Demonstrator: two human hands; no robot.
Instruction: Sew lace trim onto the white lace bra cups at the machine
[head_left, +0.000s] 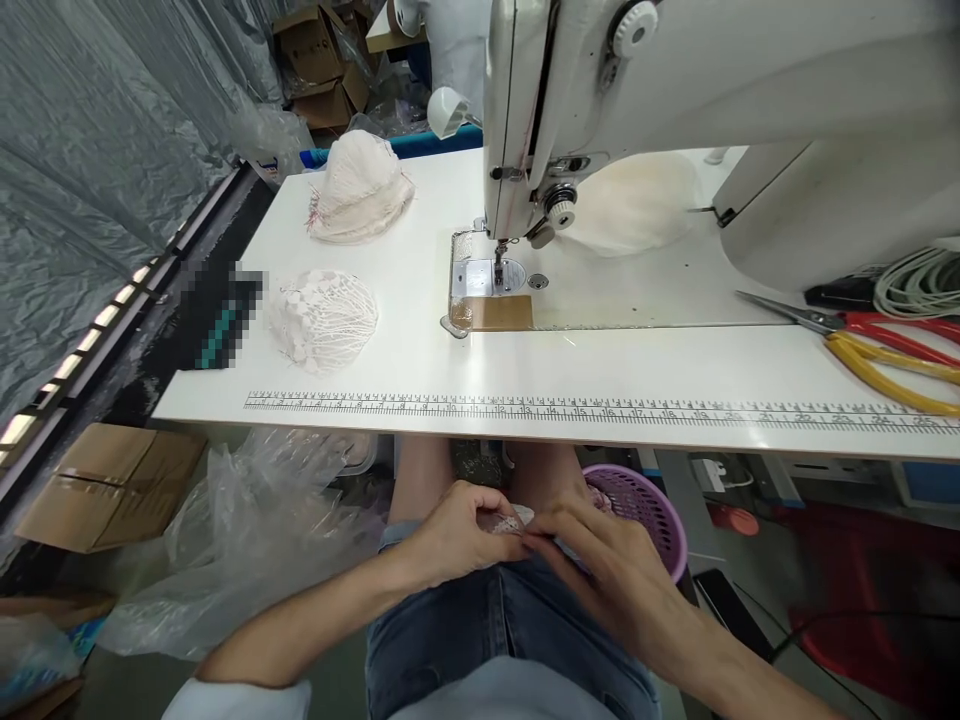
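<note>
Over my lap, below the table's front edge, my left hand [469, 532] and my right hand [600, 545] meet. Both are closed, with fingertips pinching a small piece of white lace fabric [517, 517]. Most of the lace is hidden behind the fingers. On the left of the white sewing table [420, 365] lies a flat piece of white lace [324, 320]. Behind it sits a stack of cream, cup-shaped fabric pieces [361, 188] with reddish threads at one edge. The sewing machine [517, 130] stands beyond my hands, its presser foot [499, 265] over the needle plate.
Scissors with red and yellow handles [862, 340] lie at the table's right, near a coiled cable [922, 290]. A printed ruler [600, 410] runs along the front edge. A purple basket [667, 510] stands by my right leg. Clear plastic bags [255, 540] and a cardboard box [112, 485] are lower left.
</note>
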